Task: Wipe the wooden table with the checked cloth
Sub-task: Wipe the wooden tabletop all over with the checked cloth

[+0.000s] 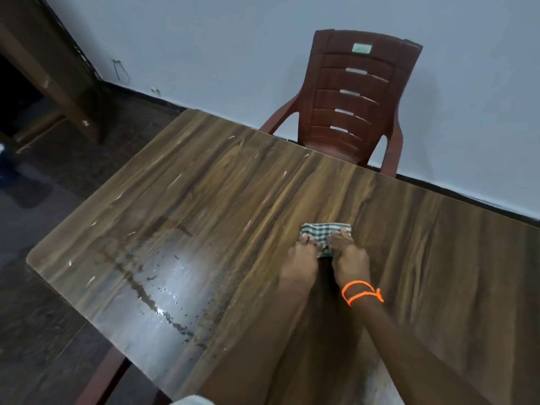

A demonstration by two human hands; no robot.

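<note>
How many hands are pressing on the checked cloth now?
2. The left hand presses the near-left part of the checked cloth, and the right hand presses its near-right part, side by side.

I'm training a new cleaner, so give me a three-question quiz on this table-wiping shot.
1. True or false: both hands press on the checked cloth.
2. Which wrist wears the orange thread band? A) left B) right C) neither
3. Fill in: the wet streak with dark specks lies to the ____ of the hands.

Key:
1. True: left hand and right hand rest side by side on the cloth.
2. B.
3. Left, on the wooden table; the red plastic chair stands at the far edge.
</note>
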